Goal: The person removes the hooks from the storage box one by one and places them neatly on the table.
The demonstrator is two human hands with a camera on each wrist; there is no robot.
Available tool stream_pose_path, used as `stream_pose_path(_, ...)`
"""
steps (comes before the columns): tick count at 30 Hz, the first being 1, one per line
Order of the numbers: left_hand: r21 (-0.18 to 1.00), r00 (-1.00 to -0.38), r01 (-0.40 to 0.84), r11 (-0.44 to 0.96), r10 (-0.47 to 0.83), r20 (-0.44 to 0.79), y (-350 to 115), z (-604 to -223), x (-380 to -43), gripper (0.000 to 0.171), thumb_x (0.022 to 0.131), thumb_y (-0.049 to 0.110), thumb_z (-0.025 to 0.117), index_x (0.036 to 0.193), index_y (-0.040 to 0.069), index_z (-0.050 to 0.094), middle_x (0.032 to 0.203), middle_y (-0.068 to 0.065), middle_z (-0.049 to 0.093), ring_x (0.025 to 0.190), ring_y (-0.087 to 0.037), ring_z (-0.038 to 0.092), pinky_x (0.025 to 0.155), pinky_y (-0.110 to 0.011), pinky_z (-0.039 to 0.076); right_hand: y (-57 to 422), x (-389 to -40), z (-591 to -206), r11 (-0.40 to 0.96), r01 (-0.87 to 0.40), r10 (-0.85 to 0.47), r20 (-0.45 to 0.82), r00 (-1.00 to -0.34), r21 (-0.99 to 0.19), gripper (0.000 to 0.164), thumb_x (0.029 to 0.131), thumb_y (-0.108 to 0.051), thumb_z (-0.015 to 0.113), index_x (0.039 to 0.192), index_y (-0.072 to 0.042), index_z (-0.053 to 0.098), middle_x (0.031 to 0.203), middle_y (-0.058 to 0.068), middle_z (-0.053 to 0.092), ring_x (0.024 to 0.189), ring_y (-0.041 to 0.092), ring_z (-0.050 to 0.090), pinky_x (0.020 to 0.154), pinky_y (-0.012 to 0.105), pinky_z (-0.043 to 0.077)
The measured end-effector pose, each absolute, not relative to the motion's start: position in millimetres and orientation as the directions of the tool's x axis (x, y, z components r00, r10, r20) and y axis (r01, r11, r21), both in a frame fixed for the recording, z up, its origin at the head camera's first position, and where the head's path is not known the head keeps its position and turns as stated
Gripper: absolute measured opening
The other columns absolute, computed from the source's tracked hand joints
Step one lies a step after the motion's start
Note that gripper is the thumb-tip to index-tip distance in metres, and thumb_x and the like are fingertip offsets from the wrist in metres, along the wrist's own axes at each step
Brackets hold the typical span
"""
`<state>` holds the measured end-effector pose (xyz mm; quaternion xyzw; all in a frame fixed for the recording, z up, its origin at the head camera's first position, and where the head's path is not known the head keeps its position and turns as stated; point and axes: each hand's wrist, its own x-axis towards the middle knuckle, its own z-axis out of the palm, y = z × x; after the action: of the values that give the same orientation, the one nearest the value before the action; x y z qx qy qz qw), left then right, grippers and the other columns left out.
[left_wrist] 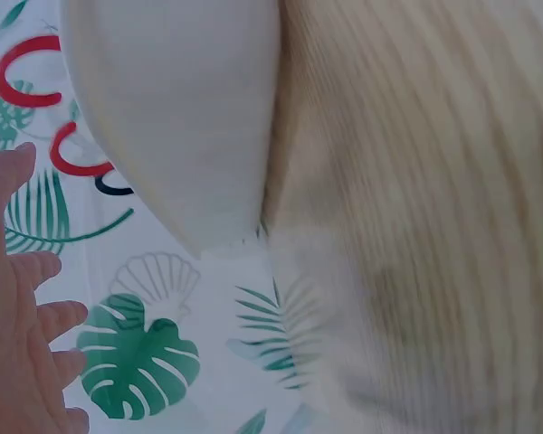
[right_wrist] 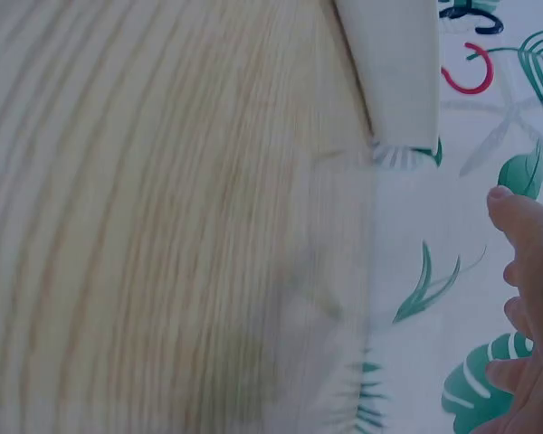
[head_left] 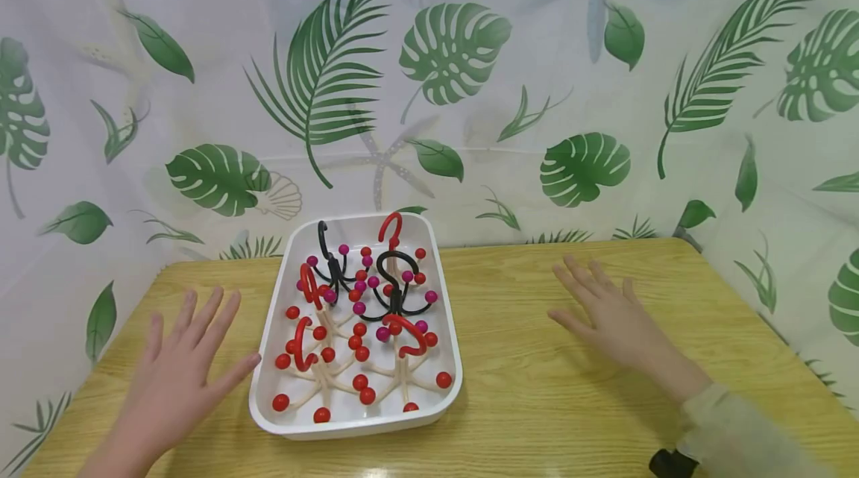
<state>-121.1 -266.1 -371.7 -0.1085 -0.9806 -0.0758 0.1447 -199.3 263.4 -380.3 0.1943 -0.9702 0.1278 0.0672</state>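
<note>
A white plastic tray (head_left: 362,429) stands on the table, left of centre in the head view. In it are several claw-shaped hanging hooks with ball-tipped arms. Two are black hooks (head_left: 396,302) with magenta balls; the others are cream hooks (head_left: 403,370) with red curved tops and red balls. My left hand (head_left: 177,381) hovers left of the tray, fingers spread, its thumb tip right by the rim. Well to the right of the tray, over the table, my right hand (head_left: 620,325) has its fingers extended. Both hands hold nothing. The wrist views show the tray's outer wall (left_wrist: 181,108).
The wooden table (head_left: 537,403) has a light grain and extends to both sides of the tray. Behind and beside it hangs a white cloth (head_left: 483,180) printed with green leaves and starfish. A black band (head_left: 671,463) shows at the right sleeve (head_left: 731,426).
</note>
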Motion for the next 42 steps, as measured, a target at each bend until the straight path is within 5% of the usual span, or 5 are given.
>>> stream_pose_path(8, 0.199, -0.944, 0.244, 0.949, 0.185, 0.272, -245, -369, -102, 0.086, 0.088, 0.057, 0.057, 0.154, 0.014, 0.020, 0.154, -0.018, 0.024, 0.143, -0.040, 0.002, 0.108, -0.055, -0.018, 227, -182, -366, 0.792, -0.533, -0.433, 0.340, -0.835, -0.300, 0.058, 0.096, -0.034, 0.058, 0.144, -0.006, 0.042, 0.149, 0.013, 0.036, 0.137, 0.041, 0.027, 0.105, 0.066, 0.023)
stream_pose_path(13, 0.193, -0.940, 0.251, 0.949, 0.191, 0.282, -236, -372, -94, 0.086, 0.087, 0.055, 0.059, 0.152, 0.012, 0.024, 0.154, -0.017, 0.024, 0.143, -0.039, 0.004, 0.109, -0.056, -0.017, 201, -170, -360, 0.691, -0.682, -0.490, 0.538, -0.686, -0.241, 0.051, 0.087, -0.019, 0.071, 0.133, -0.005, 0.056, 0.134, 0.011, 0.055, 0.125, 0.032, 0.049, 0.098, 0.053, 0.042)
stream_pose_path(20, 0.233, -0.937, 0.264, 0.936, 0.191, 0.293, -227, -379, -86, 0.086, 0.085, 0.055, 0.062, 0.152, 0.013, 0.027, 0.154, -0.017, 0.024, 0.143, -0.040, 0.008, 0.110, -0.058, -0.011, 171, -160, -351, 0.558, -0.788, -0.522, 0.629, -0.576, -0.259, 0.046, 0.094, -0.041, 0.057, 0.125, -0.008, 0.063, 0.123, 0.006, 0.064, 0.108, 0.022, 0.063, 0.084, 0.036, 0.055)
stream_pose_path(29, 0.310, -0.969, 0.208, 0.928, 0.152, 0.193, -224, -393, -86, 0.089, 0.084, 0.058, 0.061, 0.152, 0.012, 0.027, 0.156, -0.016, 0.021, 0.142, -0.042, 0.008, 0.106, -0.070, 0.002, 144, -155, -350, 0.450, -0.792, -0.546, 0.575, -0.610, -0.413, 0.040, 0.078, -0.008, 0.079, 0.115, -0.006, 0.067, 0.112, 0.004, 0.068, 0.096, 0.016, 0.065, 0.075, 0.024, 0.056)
stream_pose_path(42, 0.593, -0.985, 0.163, 0.788, 0.101, 0.137, -223, -420, -90, 0.095, 0.086, 0.046, 0.065, 0.155, 0.013, 0.008, 0.156, -0.021, 0.014, 0.141, -0.045, 0.007, 0.106, -0.071, 0.005, 119, -152, -351, 0.419, -0.772, -0.534, 0.558, -0.635, -0.477, 0.036, 0.081, -0.016, 0.078, 0.113, -0.007, 0.067, 0.109, 0.002, 0.068, 0.094, 0.013, 0.065, 0.076, 0.022, 0.055)
